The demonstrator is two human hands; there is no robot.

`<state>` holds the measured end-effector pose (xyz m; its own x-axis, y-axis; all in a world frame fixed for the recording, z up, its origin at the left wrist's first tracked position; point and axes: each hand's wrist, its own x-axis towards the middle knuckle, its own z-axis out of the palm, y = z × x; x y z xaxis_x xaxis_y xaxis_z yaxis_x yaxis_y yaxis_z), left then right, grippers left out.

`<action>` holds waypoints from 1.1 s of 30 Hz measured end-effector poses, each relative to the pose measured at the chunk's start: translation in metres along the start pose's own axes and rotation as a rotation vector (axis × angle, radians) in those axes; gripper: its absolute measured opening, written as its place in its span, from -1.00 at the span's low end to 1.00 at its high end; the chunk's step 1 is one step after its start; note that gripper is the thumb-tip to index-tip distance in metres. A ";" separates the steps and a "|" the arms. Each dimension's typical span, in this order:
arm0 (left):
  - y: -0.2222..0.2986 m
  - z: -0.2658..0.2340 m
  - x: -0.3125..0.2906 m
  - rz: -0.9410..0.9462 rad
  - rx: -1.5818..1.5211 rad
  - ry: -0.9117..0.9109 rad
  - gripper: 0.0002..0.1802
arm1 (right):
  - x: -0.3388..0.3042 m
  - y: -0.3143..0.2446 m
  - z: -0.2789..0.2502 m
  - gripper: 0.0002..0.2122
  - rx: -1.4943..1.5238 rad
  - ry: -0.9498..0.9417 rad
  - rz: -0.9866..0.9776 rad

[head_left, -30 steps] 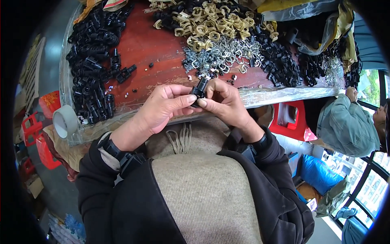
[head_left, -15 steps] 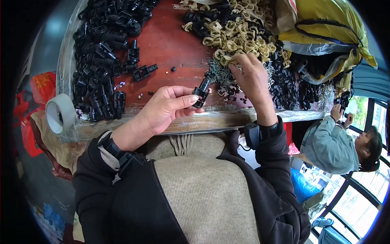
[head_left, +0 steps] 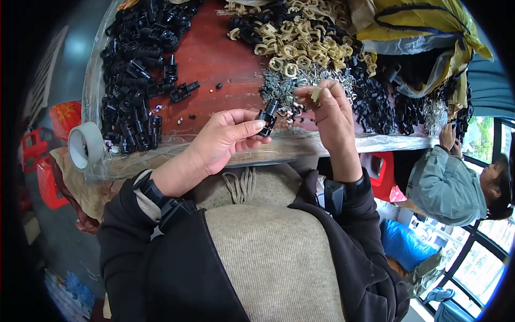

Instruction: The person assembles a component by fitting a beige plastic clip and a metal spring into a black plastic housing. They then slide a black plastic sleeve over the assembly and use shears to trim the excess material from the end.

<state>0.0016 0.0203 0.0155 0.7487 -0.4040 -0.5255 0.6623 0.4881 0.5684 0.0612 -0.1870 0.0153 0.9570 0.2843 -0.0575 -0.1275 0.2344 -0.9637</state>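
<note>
1 head-worn fisheye, near table point(head_left: 214, 59), facing down past chest point(head_left: 273, 252).

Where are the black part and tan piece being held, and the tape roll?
Black part point(head_left: 266, 116): head view, middle of its body.
Tan piece point(head_left: 316, 95): head view, its exposed face.
Tape roll point(head_left: 95, 144): head view, its outer side.

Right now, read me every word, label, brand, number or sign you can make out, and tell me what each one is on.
No readable text anywhere.
Red patterned bag, far left: yellowish markings, too small and blurred to tell whether they are writing.
Black part in the left hand: no marking I can make out.
Beige piece in the right hand: none I can make out.
Tape roll: no legible print.
</note>
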 end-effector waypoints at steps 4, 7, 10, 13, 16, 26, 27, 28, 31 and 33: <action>-0.004 0.021 0.003 0.018 0.045 -0.007 -0.75 | -0.021 0.000 0.004 -0.87 0.207 -0.078 0.053; -0.007 0.030 0.008 0.008 0.045 -0.034 -0.74 | -0.031 0.005 0.005 -0.87 0.154 -0.115 -0.067; -0.011 0.033 0.013 -0.016 0.020 -0.055 -0.74 | -0.039 0.008 0.004 -0.88 0.134 -0.079 -0.039; -0.014 0.032 0.018 -0.043 -0.031 -0.062 -0.73 | -0.041 0.011 0.006 -0.89 0.088 -0.016 -0.056; -0.015 0.030 0.021 -0.021 -0.086 -0.048 -0.78 | -0.038 0.017 0.007 -0.90 0.007 0.016 -0.072; -0.003 0.009 0.011 0.032 -0.039 -0.041 -0.78 | -0.032 0.016 0.024 -0.91 -0.065 -0.033 0.055; 0.000 0.006 0.007 0.036 -0.017 -0.056 -0.78 | -0.030 0.016 0.017 -0.91 -0.079 -0.031 0.053; 0.001 0.003 0.003 0.044 0.002 -0.064 -0.77 | -0.025 0.013 0.003 -0.90 -0.448 0.014 -0.111; 0.003 -0.004 -0.005 0.051 0.030 -0.090 -0.76 | -0.013 0.002 -0.034 -0.86 -1.195 0.271 -0.365; 0.004 -0.004 -0.006 0.059 0.049 -0.106 -0.76 | -0.009 0.006 -0.061 -0.86 -1.367 0.310 -0.379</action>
<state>-0.0008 0.0276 0.0188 0.7834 -0.4566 -0.4217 0.6156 0.4761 0.6280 0.0677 -0.2451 -0.0060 0.9154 0.1574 0.3704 0.3145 -0.8542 -0.4141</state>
